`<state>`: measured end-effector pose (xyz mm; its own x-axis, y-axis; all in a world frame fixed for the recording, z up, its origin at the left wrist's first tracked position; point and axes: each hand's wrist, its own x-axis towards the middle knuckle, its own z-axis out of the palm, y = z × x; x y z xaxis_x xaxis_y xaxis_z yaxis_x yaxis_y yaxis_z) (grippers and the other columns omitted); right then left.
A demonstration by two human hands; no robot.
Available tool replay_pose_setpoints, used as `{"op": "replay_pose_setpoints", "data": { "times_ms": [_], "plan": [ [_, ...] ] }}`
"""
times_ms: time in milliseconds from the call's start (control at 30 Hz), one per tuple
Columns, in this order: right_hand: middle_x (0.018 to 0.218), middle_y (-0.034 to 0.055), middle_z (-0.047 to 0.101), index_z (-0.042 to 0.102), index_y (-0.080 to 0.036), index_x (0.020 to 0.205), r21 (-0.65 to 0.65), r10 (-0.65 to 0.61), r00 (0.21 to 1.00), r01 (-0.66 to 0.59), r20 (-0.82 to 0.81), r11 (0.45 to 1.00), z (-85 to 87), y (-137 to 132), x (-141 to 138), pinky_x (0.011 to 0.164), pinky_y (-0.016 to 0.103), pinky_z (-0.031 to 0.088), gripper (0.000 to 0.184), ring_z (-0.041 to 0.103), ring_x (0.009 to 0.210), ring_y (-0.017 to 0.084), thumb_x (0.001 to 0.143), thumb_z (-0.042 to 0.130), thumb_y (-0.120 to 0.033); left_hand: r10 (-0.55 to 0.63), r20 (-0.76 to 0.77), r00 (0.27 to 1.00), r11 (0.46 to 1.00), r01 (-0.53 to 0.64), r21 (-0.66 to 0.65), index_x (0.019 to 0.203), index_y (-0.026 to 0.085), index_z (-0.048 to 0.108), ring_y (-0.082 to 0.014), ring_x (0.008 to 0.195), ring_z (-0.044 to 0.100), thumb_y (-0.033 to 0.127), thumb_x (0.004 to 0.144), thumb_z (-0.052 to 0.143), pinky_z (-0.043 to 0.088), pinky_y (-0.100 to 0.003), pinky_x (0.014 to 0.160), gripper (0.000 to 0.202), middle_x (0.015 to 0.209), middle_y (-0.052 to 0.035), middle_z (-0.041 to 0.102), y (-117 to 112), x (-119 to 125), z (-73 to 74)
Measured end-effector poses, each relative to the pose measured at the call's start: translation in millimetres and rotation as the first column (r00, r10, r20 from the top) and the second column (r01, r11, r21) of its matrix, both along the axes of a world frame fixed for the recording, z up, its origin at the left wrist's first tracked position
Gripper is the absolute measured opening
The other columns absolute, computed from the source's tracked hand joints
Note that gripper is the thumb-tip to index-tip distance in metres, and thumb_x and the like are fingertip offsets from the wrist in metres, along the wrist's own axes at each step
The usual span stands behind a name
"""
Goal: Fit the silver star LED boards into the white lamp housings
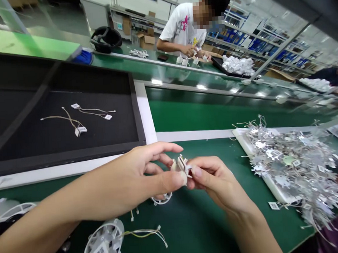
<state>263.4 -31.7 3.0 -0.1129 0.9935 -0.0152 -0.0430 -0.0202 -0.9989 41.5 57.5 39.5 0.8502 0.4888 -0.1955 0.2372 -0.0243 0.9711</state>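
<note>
In front of me, near the middle of the view, both hands meet at a small white part with a flat plate and short pieces sticking out. My left hand holds it between thumb and fingers, the upper fingers spread. From the other side, my right hand pinches the part's edge with thumb and forefinger. Below my left hand, a round white housing is partly hidden. Nearer to me lies a second round white housing with a square printed code and thin connector wires.
A black-lined recess at left holds several small wired tags. At right, a pile of silvery wired parts overflows a white tray. Behind a rail, a person handles small white parts. A black headset lies there.
</note>
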Motion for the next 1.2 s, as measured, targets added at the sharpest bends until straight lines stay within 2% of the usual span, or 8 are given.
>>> {"op": "replay_pose_setpoints", "data": {
  "times_ms": [300, 400, 467, 533, 667, 867, 1067, 1200],
  "plan": [
    [0.065, 0.0002, 0.068, 0.075, -0.019, 0.083, 0.192, -0.230, 0.961, 0.199, 0.154, 0.961, -5.1, 0, -12, 0.046, 0.022, 0.045, 0.032, 0.052, 0.049, 0.010, 0.101, 0.063, -0.043, 0.171, 0.065, 0.983, 0.985, -0.172, 0.012, 0.139, 0.030, 0.053, -0.0191, 0.097, 0.076, 0.024, 0.090, 0.065, 0.064, -0.023, 0.072, 0.051, 0.101, 0.0009, 0.074, -10, 10, -5.1],
    [0.101, 0.0067, 0.075, 0.075, -0.022, 0.104, 0.420, -0.395, 0.882, 0.265, 0.258, 0.868, -11.8, -2, -15, 0.077, 0.033, 0.061, 0.021, 0.071, 0.088, 0.019, 0.102, 0.061, -0.038, 0.254, 0.149, 0.956, 0.963, -0.265, 0.057, 0.130, 0.027, 0.058, -0.0145, 0.089, 0.074, 0.023, 0.089, 0.064, 0.062, -0.019, 0.069, 0.041, 0.097, 0.0023, 0.072, -8, 15, -4.0],
    [0.122, 0.0095, 0.070, 0.070, -0.025, 0.121, 0.577, -0.485, 0.834, 0.266, 0.264, 0.772, -16.0, -5, -17, 0.097, 0.042, 0.058, 0.026, 0.067, 0.115, 0.025, 0.101, 0.064, -0.041, 0.272, 0.164, 0.948, 0.957, -0.285, 0.055, 0.124, 0.025, 0.059, -0.0128, 0.084, 0.074, 0.024, 0.089, 0.064, 0.062, -0.018, 0.070, 0.036, 0.094, 0.0028, 0.073, -6, 18, -3.1],
    [0.124, 0.0093, 0.069, 0.068, -0.027, 0.124, 0.670, -0.530, 0.805, 0.239, 0.267, 0.702, -18.4, -7, -20, 0.100, 0.045, 0.057, 0.026, 0.066, 0.118, 0.026, 0.100, 0.066, -0.038, 0.267, 0.156, 0.951, 0.959, -0.278, 0.052, 0.121, 0.024, 0.059, -0.0127, 0.085, 0.074, 0.024, 0.088, 0.065, 0.062, -0.018, 0.074, 0.034, 0.092, 0.0031, 0.074, -6, 19, -2.9],
    [0.110, 0.0058, 0.072, 0.070, -0.028, 0.113, 0.759, -0.592, 0.751, 0.195, 0.292, 0.622, -16.9, -8, -23, 0.086, 0.039, 0.061, 0.017, 0.070, 0.107, 0.024, 0.101, 0.064, -0.019, 0.261, 0.144, 0.954, 0.964, -0.266, 0.016, 0.120, 0.025, 0.057, -0.0146, 0.084, 0.075, 0.023, 0.089, 0.066, 0.062, -0.021, 0.070, 0.033, 0.089, 0.0039, 0.074, -10, 18, -4.5],
    [0.105, 0.0051, 0.072, 0.064, -0.026, 0.113, 0.767, -0.584, 0.738, 0.145, 0.337, 0.625, -15.9, -7, -19, 0.086, 0.039, 0.061, 0.019, 0.069, 0.111, 0.023, 0.103, 0.054, -0.014, 0.236, 0.094, 0.967, 0.972, -0.234, -0.033, 0.108, 0.025, 0.061, -0.0211, 0.087, 0.077, 0.028, 0.093, 0.066, 0.061, -0.027, 0.067, 0.017, 0.084, 0.0019, 0.073, -16, 19, -3.5],
    [0.110, 0.0072, 0.068, 0.061, -0.024, 0.122, 0.826, -0.567, 0.742, 0.031, 0.358, 0.562, -17.9, -4, -17, 0.091, 0.038, 0.061, 0.021, 0.065, 0.117, 0.023, 0.106, 0.050, -0.016, 0.248, 0.022, 0.969, 0.969, -0.247, -0.016, 0.120, 0.026, 0.069, -0.0168, 0.074, 0.072, 0.037, 0.092, 0.070, 0.057, -0.025, 0.064, 0.029, 0.086, 0.0016, 0.077, -15, 20, 7.3],
    [0.123, 0.0088, 0.064, 0.062, -0.024, 0.120, 0.794, -0.533, 0.742, 0.001, 0.406, 0.607, -17.9, -6, -15, 0.096, 0.039, 0.059, 0.023, 0.062, 0.122, 0.022, 0.105, 0.049, -0.013, 0.210, -0.050, 0.976, 0.974, -0.205, 0.097, 0.122, 0.027, 0.073, -0.0182, 0.070, 0.068, 0.043, 0.097, 0.063, 0.050, -0.025, 0.055, 0.031, 0.086, 0.0000, 0.076, -16, 18, 12.1]
  ]
}}
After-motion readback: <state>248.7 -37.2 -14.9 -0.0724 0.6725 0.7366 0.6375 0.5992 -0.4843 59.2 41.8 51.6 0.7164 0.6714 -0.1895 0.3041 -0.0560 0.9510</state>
